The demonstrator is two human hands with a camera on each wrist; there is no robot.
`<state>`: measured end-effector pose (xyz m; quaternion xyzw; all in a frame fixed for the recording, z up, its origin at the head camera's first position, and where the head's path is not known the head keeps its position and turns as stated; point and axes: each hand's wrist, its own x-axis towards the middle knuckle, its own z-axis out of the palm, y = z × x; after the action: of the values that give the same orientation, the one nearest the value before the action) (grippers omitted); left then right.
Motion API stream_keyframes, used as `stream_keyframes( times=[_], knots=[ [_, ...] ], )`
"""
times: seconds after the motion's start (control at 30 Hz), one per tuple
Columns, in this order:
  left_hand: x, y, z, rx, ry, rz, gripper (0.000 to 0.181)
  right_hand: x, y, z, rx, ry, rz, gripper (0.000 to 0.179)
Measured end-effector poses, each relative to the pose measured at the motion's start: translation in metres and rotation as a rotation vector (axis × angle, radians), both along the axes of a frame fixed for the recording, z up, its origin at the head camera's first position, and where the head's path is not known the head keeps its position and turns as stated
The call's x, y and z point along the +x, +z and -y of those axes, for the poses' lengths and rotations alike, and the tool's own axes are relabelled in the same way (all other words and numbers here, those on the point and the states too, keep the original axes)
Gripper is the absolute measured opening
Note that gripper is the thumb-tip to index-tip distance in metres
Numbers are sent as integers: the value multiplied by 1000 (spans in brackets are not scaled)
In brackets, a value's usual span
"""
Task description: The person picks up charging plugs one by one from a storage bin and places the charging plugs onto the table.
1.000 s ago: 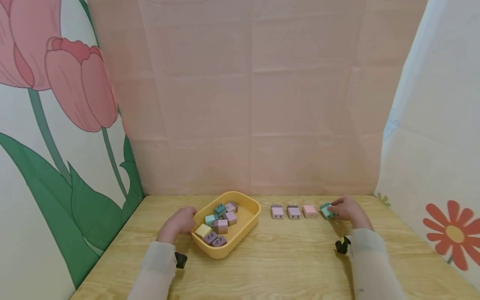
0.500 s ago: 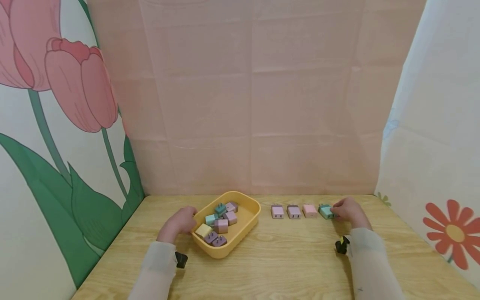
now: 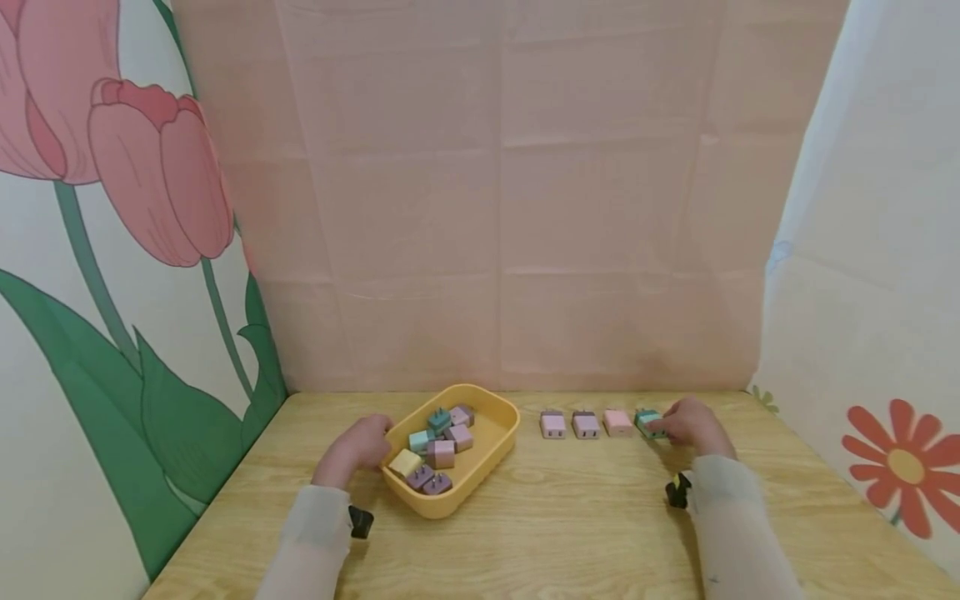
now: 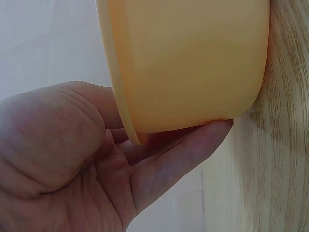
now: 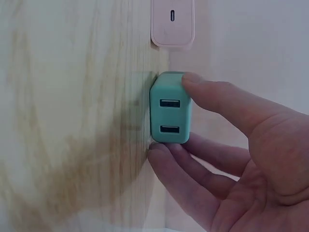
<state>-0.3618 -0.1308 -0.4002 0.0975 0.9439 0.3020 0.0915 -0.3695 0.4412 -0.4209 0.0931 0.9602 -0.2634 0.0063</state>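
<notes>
On the table, my right hand (image 3: 693, 423) pinches a green two-port USB charger (image 5: 170, 108) between thumb and fingers. The charger lies at the right end of a row, its two ports facing the right wrist camera. Beside it sits a pink charger (image 3: 618, 422) with one small port, and farther left are two pink-and-purple chargers (image 3: 553, 425). My left hand (image 3: 365, 442) grips the left rim of a yellow plastic bin (image 4: 193, 72), with some fingers against its outer wall. Several chargers lie jumbled inside, among them a yellow charger (image 3: 407, 463) and a dark green charger (image 3: 439, 421).
The wooden table (image 3: 555, 525) runs up to a pink cloth backdrop (image 3: 495, 208). A tulip-printed panel (image 3: 161, 175) stands at the left, and a flower-printed panel (image 3: 903, 462) at the right. A dark wrist camera sits on each sleeve.
My right hand has turned the green charger from a slant to nearly straight in line with the row, shifting it slightly left. My left hand and the bin keep their places.
</notes>
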Motion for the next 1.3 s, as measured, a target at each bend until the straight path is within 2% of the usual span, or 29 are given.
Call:
stream_keyframes(
  times=[0.13, 0.33, 0.47, 0.77, 0.93, 1.3],
  knots=[
    [1, 0, 0, -5, 1, -1, 31, 1, 1, 3, 8, -29, -5, 39],
    [1, 1, 0, 2, -4, 3, 32, 3, 2, 7, 19, -61, 5, 49],
    [2, 2, 0, -5, -6, -1, 32, 3, 2, 6, 22, -75, 12, 50],
    [4, 1, 0, -21, -5, -19, 31, -2, -5, 1, 2, -67, 51, 54],
    [3, 2, -1, -22, -10, -30, 32, -1, -2, 2, -29, -81, 70, 55],
    [0, -2, 0, -2, -10, -24, 34, 3, -1, 3, -68, -60, 60, 55]
  ],
)
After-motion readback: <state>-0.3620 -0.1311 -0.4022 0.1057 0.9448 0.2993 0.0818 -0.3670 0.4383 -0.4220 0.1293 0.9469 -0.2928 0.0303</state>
